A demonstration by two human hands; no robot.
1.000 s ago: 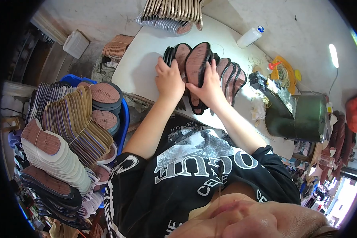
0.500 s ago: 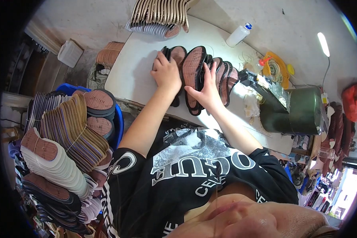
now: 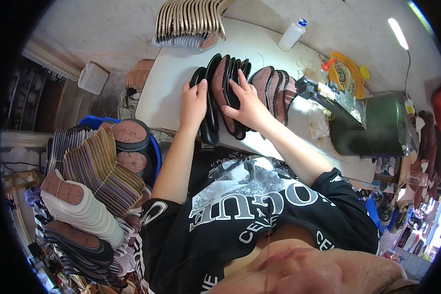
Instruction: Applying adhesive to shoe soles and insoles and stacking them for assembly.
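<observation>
On the white table a row of black-edged shoe insoles with brown faces (image 3: 221,93) stands on edge, leaning together. My left hand (image 3: 194,105) grips the black insoles (image 3: 211,117) at the row's left end, its thumb up along them and its other fingers mostly hidden. Across the middle of the row, my right hand (image 3: 250,104) holds a bunch of insoles, thumb on a brown face and fingers spread over the ones behind. More brown-faced insoles (image 3: 274,90) lean in an overlapping line just right of that hand.
A bundle of gold insoles (image 3: 191,19) sits at the table's far left. Behind stands a white bottle (image 3: 292,35). A yellow basket (image 3: 345,73) and a dark green cylinder (image 3: 384,122) are at right. Tied insole bundles (image 3: 100,166) fill a blue tub (image 3: 158,152) at left.
My left hand has shifted from over the insoles' tops to their left side. The insoles between my hands now stand more upright and closer together, apart from the line at right.
</observation>
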